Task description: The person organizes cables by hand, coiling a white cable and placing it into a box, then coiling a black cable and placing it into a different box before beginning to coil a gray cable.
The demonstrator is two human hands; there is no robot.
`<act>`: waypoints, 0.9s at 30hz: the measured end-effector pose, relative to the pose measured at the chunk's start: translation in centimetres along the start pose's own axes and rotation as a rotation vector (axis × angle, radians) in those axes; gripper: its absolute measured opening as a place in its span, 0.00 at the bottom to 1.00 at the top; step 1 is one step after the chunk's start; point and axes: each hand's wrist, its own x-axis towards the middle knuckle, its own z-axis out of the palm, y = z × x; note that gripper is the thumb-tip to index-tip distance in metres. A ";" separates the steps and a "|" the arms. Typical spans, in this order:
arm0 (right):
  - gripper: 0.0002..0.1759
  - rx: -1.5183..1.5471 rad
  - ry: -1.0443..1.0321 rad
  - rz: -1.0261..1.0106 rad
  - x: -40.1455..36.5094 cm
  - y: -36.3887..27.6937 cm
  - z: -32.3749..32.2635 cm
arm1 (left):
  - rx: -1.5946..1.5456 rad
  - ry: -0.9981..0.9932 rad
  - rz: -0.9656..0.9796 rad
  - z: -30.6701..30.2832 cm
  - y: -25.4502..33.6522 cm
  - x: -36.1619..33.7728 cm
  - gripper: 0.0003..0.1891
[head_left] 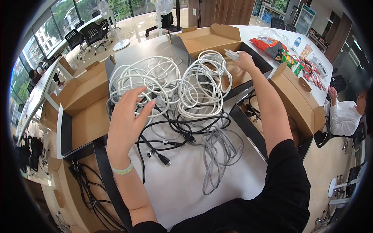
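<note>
My left hand (130, 114) is open, thumb and fingers apart, at the near left edge of a heap of loose white cables (145, 73). My right hand (244, 62) reaches over the back cardboard box (256, 72), its fingers closed on a small white cable bundle (232, 55), partly blurred. Large white coils (202, 85) lie between the hands. Nearer to me, black cables (167, 124) are tangled together, one ending in a flat black plug (164, 159). A looped grey cable (217, 159) rests on the white table (175, 194).
An open box (87, 128) stands at left, and a nearer box (93, 171) holds black cables. Another box (248, 120) at right has dark cables inside. Snack packets (307, 70) and a water bottle (297, 42) lie beyond. A seated person (345, 116) is at far right.
</note>
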 end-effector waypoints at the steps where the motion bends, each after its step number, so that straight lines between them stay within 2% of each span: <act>1: 0.19 -0.002 0.001 0.003 -0.4 -0.5 -0.7 | -0.002 -0.001 0.003 -0.1 0.2 -0.1 0.18; 3: 0.19 0.151 0.155 0.215 -1.1 -1.6 -2.5 | -0.093 0.009 0.011 0.0 0.8 -0.1 0.18; 5: 0.18 0.328 0.321 0.257 -2.0 -2.7 -3.7 | -0.153 -0.024 0.024 0.5 1.3 -0.1 0.19; 7: 0.17 0.527 0.367 0.346 -2.9 -3.9 -4.8 | -0.200 -0.056 0.040 1.1 1.7 -0.1 0.19; 8: 0.17 0.530 0.380 0.345 -3.2 -4.8 -5.3 | -0.280 -0.089 0.053 1.7 1.8 0.0 0.18; 10: 0.14 0.982 0.378 0.444 -4.5 -7.1 -5.8 | -0.405 -0.185 0.049 2.8 1.9 0.1 0.18; 11: 0.13 1.010 0.426 0.405 -4.8 -8.3 -5.7 | -0.403 -0.190 0.058 3.4 2.1 0.1 0.18; 12: 0.11 1.048 0.474 0.388 -5.4 -9.9 -5.9 | -0.572 -0.237 0.022 4.0 2.2 0.1 0.19; 13: 0.10 1.092 0.443 0.350 -6.5 -11.7 -6.6 | -0.740 -0.282 -0.018 4.6 2.2 0.0 0.21; 14: 0.10 1.073 0.427 0.301 -8.2 -14.6 -8.5 | -0.775 -0.305 -0.010 5.0 2.2 0.1 0.25; 16: 0.09 0.998 0.515 0.052 -10.1 -17.4 -8.6 | -0.881 -0.296 -0.066 5.5 2.4 0.1 0.27; 17: 0.09 1.010 0.511 0.046 -11.2 -18.7 -8.8 | -0.994 -0.289 -0.123 5.5 2.5 0.1 0.28; 19: 0.07 0.794 0.477 -0.153 -13.1 -21.4 -10.5 | -1.036 -0.264 -0.179 5.3 2.4 0.5 0.31; 20: 0.07 0.807 0.468 -0.156 -13.4 -22.5 -11.1 | -1.180 -0.247 -0.239 5.2 2.2 0.8 0.32; 22: 0.08 0.642 0.498 -0.405 -14.0 -24.4 -12.2 | -1.400 -0.229 -0.391 5.3 1.4 1.1 0.34; 23: 0.08 0.651 0.487 -0.411 -14.4 -25.2 -12.8 | -1.400 -0.217 -0.402 5.0 1.4 1.2 0.34; 25: 0.10 0.471 0.480 -0.592 -15.2 -26.3 -13.3 | -1.662 -0.264 -0.287 4.2 1.9 1.0 0.33; 27: 0.11 0.436 0.481 -0.663 -15.4 -26.7 -12.6 | -1.720 -0.235 -0.299 3.9 1.0 0.8 0.33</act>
